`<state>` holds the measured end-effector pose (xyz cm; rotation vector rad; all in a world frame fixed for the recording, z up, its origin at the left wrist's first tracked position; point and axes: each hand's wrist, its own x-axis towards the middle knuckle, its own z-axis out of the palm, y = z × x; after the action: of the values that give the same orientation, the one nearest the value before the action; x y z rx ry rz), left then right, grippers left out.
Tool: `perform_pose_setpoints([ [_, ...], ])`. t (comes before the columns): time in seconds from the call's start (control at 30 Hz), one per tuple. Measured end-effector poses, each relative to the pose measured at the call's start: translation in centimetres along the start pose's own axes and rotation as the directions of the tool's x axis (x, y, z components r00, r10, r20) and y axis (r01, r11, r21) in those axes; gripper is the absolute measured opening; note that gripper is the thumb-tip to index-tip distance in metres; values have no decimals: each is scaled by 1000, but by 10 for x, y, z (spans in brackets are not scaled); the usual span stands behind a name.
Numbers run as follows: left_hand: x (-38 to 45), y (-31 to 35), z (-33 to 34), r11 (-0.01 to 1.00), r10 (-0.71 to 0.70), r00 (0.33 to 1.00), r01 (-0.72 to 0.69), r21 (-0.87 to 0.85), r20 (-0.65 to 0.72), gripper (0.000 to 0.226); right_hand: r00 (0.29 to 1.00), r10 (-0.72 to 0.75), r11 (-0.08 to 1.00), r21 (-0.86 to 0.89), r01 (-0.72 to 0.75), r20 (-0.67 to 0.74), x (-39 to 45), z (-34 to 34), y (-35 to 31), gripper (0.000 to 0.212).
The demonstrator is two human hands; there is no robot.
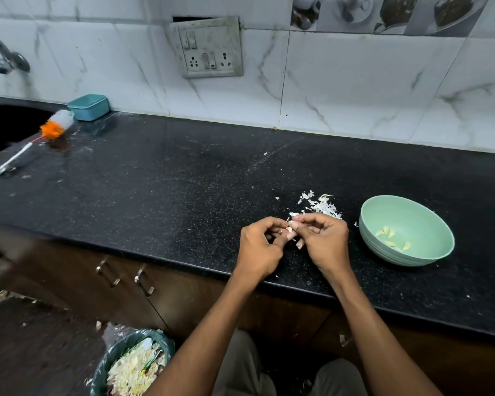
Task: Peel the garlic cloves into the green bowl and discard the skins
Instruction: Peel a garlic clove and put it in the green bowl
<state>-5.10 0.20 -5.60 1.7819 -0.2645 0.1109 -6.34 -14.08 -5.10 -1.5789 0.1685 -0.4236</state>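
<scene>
Below the counter edge stood my lined green waste bin (132,364), already heaped with skins. Above the speckled black stone counter (155,195), my left hand (259,248) and right hand (323,241) met, fingers (290,237) of both pinching 1 small pale garlic clove (289,229). I judged a steady hold and a nail under the loose skin would strip it best. Just beyond lay the pile of white papery skins (320,205); to its right, the pale green round bowl (406,230) held several peeled cloves (392,238).
</scene>
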Motion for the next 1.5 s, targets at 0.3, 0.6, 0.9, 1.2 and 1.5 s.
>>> perform_pose_setpoints([
  [0.3, 1, -3, -1, 999, -48, 996, 48, 0, -76, 15, 998, -43, 998, 38, 41, 50, -2, -2, -1, 18],
  [0.6, -1, -4, -1, 999, -36, 995, 36, -5, -93, 11, 998, -19, 997, 76, 14, 63, -2, -1, 0, 26],
  [0.9, 2, -3, -3, 997, -78, 978, 71, -41, -194, 8, 984, -133, 979, -138, 148, 116, -2, 0, 8, 14],
  [1.2, 2, -3, -4, 996, -85, 987, 89, 27, -137, 13, 938, -304, 851, -396, 346, 167, -7, 4, 9, 10],
  [1.5, 2, -4, -1, 994, -71, 981, 86, 71, -182, 12, 901, -382, 723, -540, 431, 207, -10, 7, 7, 10],
])
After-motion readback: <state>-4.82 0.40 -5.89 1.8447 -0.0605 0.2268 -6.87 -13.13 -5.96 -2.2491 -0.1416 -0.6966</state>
